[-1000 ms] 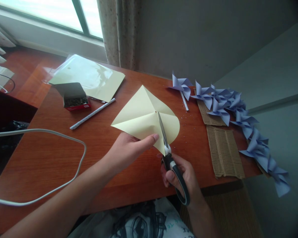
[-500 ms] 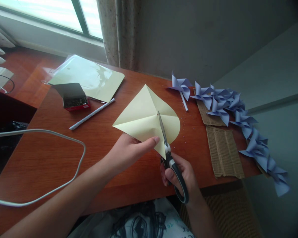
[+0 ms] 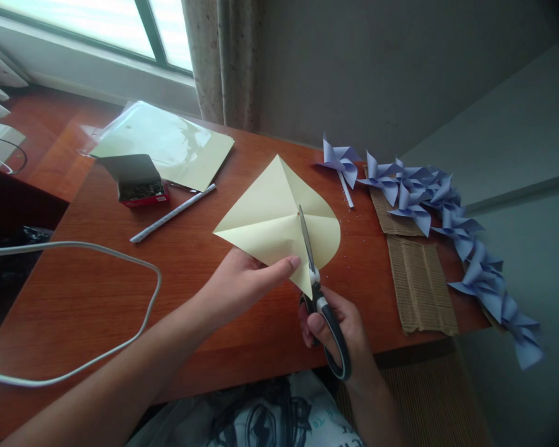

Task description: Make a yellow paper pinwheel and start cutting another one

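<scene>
My left hand (image 3: 261, 270) grips a pale yellow paper square (image 3: 261, 205), thumb on top and fingers hidden beneath. Creases cross the sheet, and a small dot marks its centre. In my right hand (image 3: 340, 313) is a pair of scissors (image 3: 333, 338) with black and grey handles, my thumb and fingers in the loops. One blade lies over the paper along the slit from the near corner, its tip close to the centre dot; the other blade is hidden underneath. The sheet's right side curls downward.
Several blue paper pinwheels (image 3: 412, 214) lie along the right edge, partly on cardboard (image 3: 422, 285). One pinwheel (image 3: 340, 160) has a white stick. At left are an open red box (image 3: 144, 195), a rolled paper stick (image 3: 172, 214), yellow sheets (image 3: 205, 158) in plastic and a white cable (image 3: 156, 292).
The paper has shifted slightly up and to the right with my left hand. The scissor handles have drawn a little closer together, and the blade still lies at the slit.
</scene>
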Demonstrator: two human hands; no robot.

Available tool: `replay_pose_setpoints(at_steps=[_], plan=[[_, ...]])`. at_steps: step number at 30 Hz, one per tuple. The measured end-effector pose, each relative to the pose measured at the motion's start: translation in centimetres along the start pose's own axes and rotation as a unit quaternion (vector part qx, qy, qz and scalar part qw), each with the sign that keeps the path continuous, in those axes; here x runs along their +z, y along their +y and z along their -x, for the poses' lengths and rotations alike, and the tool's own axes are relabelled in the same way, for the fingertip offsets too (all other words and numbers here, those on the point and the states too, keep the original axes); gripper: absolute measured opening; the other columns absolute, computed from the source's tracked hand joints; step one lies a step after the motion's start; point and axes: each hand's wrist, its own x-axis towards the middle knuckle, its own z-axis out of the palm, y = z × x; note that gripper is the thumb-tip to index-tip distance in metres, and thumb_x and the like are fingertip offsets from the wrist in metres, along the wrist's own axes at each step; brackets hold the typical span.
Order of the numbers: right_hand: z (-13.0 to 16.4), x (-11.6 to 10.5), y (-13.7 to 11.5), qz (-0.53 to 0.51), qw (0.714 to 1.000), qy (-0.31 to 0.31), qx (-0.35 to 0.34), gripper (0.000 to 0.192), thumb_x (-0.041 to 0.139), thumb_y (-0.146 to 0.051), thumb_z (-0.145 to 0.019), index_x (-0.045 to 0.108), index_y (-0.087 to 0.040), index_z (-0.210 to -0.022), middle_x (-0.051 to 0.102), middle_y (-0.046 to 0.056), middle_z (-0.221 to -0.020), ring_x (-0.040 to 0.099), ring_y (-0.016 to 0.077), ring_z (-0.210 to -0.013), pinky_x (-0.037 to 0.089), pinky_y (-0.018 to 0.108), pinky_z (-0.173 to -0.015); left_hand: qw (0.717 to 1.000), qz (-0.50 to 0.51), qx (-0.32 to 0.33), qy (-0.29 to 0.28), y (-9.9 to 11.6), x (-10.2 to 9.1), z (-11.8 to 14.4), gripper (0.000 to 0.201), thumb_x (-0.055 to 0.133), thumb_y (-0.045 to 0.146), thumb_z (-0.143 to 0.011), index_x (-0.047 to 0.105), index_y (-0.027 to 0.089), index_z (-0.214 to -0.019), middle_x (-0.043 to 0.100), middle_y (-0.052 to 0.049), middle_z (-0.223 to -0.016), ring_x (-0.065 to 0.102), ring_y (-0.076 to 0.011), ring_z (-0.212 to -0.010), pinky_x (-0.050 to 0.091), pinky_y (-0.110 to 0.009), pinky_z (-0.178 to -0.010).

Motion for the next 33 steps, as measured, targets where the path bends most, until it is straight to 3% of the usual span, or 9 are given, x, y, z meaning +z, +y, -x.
replay_pose_setpoints(at_steps=[5,10,15,21,33], plan=[[0.1,-0.1,0.0,0.008,1.0,0.009,0.006,0.043,0.078,-0.057,-0.077,0.061,-0.018,-0.089,0.054,-0.002,-0.067,0.047,0.0098,-0.053,0.036,0.023,-0.049,1.0,0.017,0.004,-0.006,0.3,-0.1,0.1,0.027,0.07,0.037,-0.088,0.074,0.015,-0.103,0.079,-0.008,-0.101,0.073,-0.0231,-0.093,0.056,-0.029,-0.083],[0.3,-0.1,0.2,0.001,1.0,0.009,0.009,0.043,0.08,-0.055,-0.075,0.062,-0.018,-0.086,0.054,-0.003,-0.067,0.048,0.009,-0.053,0.037,0.022,-0.049,0.998,0.018,-0.011,0.061,0.1,-0.3,0.0,0.032,0.073,0.041,-0.085,0.073,0.017,-0.106,0.077,-0.009,-0.105,0.07,-0.0245,-0.091,0.055,-0.029,-0.07],[0.3,-0.1,0.6,-0.017,1.0,0.01,0.008,0.044,0.08,-0.056,-0.075,0.063,-0.018,-0.09,0.056,-0.002,-0.069,0.048,0.0084,-0.053,0.038,0.021,-0.048,0.995,0.022,-0.001,0.094,0.0,0.0,-0.1,0.029,0.076,0.038,-0.082,0.074,0.017,-0.104,0.077,-0.009,-0.102,0.069,-0.0253,-0.093,0.054,-0.028,-0.068],[0.1,0.0,1.1,-0.025,0.999,0.0,-0.029,0.038,0.077,-0.052,-0.08,0.064,-0.018,-0.09,0.056,-0.002,-0.067,0.049,0.0084,-0.052,0.039,0.02,-0.047,0.995,0.04,0.001,0.091,-0.1,0.3,0.1,0.027,0.077,0.038,-0.081,0.076,0.017,-0.098,0.077,-0.007,-0.095,0.07,-0.0235,-0.087,0.055,-0.029,-0.071],[-0.1,0.5,1.3,-0.036,0.999,0.005,-0.033,0.035,0.077,-0.051,-0.081,0.064,-0.018,-0.09,0.056,-0.002,-0.067,0.049,0.0079,-0.051,0.041,0.019,-0.046,0.992,0.069,0.024,0.099,-0.3,0.4,0.0,0.025,0.078,0.033,-0.081,0.077,0.02,-0.103,0.078,-0.006,-0.103,0.072,-0.0249,-0.102,0.057,-0.03,-0.089]])
